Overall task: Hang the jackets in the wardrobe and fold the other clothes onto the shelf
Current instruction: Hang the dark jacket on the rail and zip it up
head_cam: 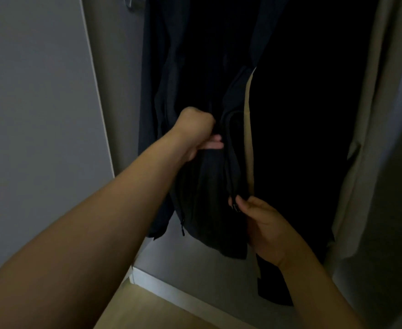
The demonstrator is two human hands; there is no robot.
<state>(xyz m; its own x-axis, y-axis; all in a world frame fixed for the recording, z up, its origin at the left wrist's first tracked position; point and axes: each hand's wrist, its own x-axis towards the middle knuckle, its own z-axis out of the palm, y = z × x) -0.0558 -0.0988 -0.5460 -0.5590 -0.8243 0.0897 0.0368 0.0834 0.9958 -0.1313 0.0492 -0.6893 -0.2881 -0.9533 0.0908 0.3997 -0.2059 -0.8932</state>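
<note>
A black jacket [209, 193] hangs inside the dark wardrobe [302, 115], its front edge and zipper facing me. My left hand [195, 131] grips a fold of the jacket's fabric at mid height, fingers curled round it. Lower and to the right, my right hand [261, 222] pinches the jacket's zipper edge near a small metal pull [236, 207]. A strip of beige lining [248, 138] shows beside the zipper. More dark garments [171, 67] hang behind on the left; their upper parts are lost in shadow.
A grey wardrobe side panel [40, 115] stands at the left. A pale curtain or garment [371, 138] hangs at the right edge. The wardrobe's white base [171, 288] meets a wooden floor [152, 312] below.
</note>
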